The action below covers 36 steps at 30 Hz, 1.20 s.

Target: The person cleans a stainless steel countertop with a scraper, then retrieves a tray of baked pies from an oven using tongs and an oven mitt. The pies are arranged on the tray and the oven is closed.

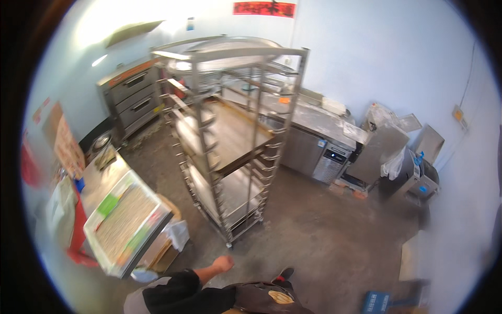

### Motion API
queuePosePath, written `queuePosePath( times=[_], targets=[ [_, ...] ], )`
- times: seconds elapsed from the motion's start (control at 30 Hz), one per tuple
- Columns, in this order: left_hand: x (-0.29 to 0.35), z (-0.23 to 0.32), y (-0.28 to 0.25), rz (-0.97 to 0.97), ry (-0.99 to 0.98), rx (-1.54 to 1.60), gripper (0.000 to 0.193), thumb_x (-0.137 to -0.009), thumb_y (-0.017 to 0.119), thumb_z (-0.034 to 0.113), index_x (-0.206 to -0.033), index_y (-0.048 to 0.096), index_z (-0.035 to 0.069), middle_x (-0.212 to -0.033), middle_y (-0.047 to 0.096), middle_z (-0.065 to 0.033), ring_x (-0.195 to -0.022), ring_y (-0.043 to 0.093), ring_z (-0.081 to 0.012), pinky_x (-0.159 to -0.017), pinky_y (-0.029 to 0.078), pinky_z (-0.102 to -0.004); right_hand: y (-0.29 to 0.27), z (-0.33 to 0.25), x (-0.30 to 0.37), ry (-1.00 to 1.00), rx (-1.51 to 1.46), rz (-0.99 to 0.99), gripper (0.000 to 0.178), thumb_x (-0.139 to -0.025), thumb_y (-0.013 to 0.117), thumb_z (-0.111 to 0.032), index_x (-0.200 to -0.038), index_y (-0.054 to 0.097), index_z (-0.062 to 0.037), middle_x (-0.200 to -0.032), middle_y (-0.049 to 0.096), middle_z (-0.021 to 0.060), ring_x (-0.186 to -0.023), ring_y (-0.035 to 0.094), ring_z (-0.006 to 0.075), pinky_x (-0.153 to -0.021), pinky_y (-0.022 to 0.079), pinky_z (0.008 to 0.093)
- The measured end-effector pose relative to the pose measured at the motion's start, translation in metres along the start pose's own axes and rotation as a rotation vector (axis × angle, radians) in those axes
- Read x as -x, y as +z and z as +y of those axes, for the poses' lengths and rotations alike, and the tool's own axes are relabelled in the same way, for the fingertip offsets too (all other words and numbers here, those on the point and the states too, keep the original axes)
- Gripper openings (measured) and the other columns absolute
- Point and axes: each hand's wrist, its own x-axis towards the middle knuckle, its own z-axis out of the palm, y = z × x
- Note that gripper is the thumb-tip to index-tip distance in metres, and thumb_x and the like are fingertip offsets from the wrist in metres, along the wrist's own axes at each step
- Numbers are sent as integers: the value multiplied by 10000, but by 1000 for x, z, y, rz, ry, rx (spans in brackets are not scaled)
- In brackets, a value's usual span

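Observation:
My left hand (pixel 224 263) hangs in front of my body above the floor, its fingers curled in and nothing visible in it. Bare forearm shows below a dark sleeve. My right hand is out of view. Ahead of me stands a tall metal rack on wheels (pixel 240 52), apart from the hand. Large flat trays (pixel 238 131) rest on its runners, and round metal pans (pixel 235 44) lie at its top. Against my front is a dark apron (pixel 256 295) with a tan patch (pixel 281 297).
At left, a white plastic tub (pixel 90 230) with brown contents and green packets sits on a table. A deck oven (pixel 130 91) stands at the back left. A steel counter (pixel 319 120) and grey machines (pixel 415 183) line the back right. A blue box (pixel 375 302) is at lower right.

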Motion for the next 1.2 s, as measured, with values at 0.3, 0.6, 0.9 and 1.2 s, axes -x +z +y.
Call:
queuePosePath(
  times=[0.3, 0.6, 0.9, 1.2],
  targets=[
    [-366, 340, -55, -301, 369, -145, 400, -954, 657, 408, -1201, 800, 127, -1181, 802, -167, -1135, 747, -373, -1003, 582, -496, -212, -200, -203, -56, 313, 53, 358, -992, 682, -390, -1171, 821, -113, -1117, 809, 137, -1008, 781, 344, -834, 614, 522],
    [-720, 511, -157, -364, 322, -306, 393, -911, 702, 410, -1219, 819, 197, -1178, 813, -119, -1126, 748, -365, -1010, 581, -485, -389, -714, -501, -387, -350, 361, 176, -991, 719, -190, -1071, 775, -44, -909, 765, 82, -826, 756, 207, -742, 597, 389],
    [-965, 514, -400, -149, 182, 72, 397, -963, 717, 390, -1239, 798, 118, -1214, 801, -136, -1159, 748, -324, -1020, 581, -449, -399, -1010, -595, -955, -187, 418, 133, -986, 724, -124, -1060, 787, -31, -957, 771, 101, -839, 756, 200, -763, 605, 357],
    [-1024, 292, -569, 381, -153, 697, 406, -989, 695, 400, -1229, 787, 85, -1188, 802, -155, -1128, 764, -302, -1001, 593, -435, -346, -1334, -730, -1300, 374, 152, 191, -948, 728, -169, -1109, 767, -73, -1080, 720, 202, -984, 690, 381, -868, 558, 484]
  ],
)
